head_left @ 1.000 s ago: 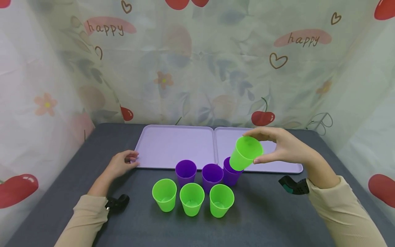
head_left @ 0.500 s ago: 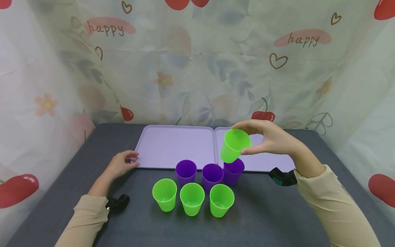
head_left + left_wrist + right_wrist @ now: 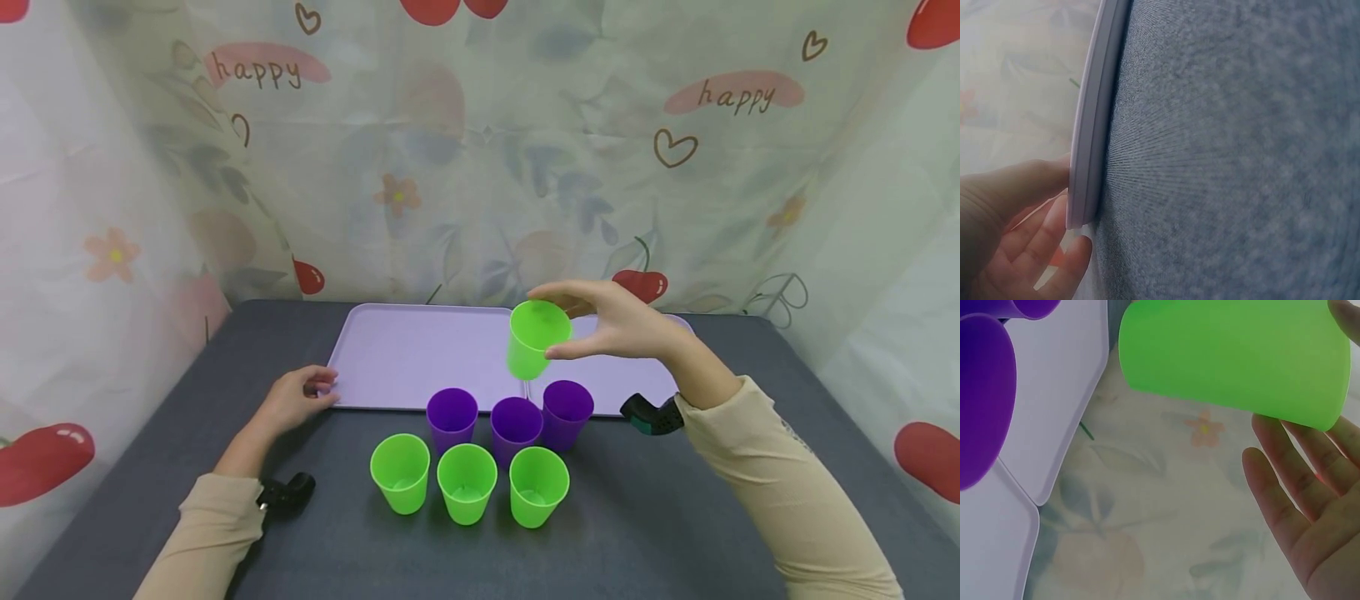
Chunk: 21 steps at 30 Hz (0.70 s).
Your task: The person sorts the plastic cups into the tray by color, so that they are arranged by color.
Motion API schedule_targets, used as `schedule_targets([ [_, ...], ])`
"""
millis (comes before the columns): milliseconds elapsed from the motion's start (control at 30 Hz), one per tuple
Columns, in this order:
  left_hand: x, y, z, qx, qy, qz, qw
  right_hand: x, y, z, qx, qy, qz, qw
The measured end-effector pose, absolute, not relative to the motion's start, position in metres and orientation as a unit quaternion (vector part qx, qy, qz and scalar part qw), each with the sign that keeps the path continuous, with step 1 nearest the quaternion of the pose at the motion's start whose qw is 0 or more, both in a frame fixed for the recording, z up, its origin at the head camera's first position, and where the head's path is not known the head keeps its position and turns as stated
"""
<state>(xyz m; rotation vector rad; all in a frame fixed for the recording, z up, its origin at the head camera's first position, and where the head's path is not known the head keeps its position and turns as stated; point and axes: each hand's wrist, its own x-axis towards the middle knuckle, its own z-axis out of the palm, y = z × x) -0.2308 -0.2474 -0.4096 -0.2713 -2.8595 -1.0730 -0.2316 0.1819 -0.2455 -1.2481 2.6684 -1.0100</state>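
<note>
My right hand [image 3: 618, 321] holds a green plastic cup [image 3: 531, 342] near its rim, thumb on one side and fingers on the other. The cup is tilted slightly and overlaps the seam of two lilac trays in the head view. In the right wrist view the green cup [image 3: 1229, 359] lies across the top, its far side hidden. My left hand [image 3: 296, 400] grips the near left corner of the left tray [image 3: 420, 354]; the left wrist view shows thumb and fingertips at the tray's rim [image 3: 1091, 125]. The right tray [image 3: 622, 383] is partly covered by my right hand.
Three purple cups [image 3: 452, 421] stand upright in front of the trays. Nearer still, three green cups [image 3: 467, 485] stand in a row on the dark grey table [image 3: 637, 533]. A patterned curtain [image 3: 480, 183] hangs behind and at both sides.
My right hand has carried the green cup left and away from me, from over the rightmost purple cup to over the trays' seam. The left hand stays at the tray corner.
</note>
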Motion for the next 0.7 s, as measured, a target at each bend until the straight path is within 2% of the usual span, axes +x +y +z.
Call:
schedule_targets([
  [400, -0.23, -0.248, -0.408, -0.087, -0.931, -0.352, 0.034, -0.249, 0.142, -0.256, -0.423, 0.838, -0.342, 0.042],
  [700, -0.233, -0.253, -0.413, -0.111, -0.919, -0.374, 0.052, -0.263, 0.115, -0.264, -0.428, 0.837, -0.336, 0.061],
])
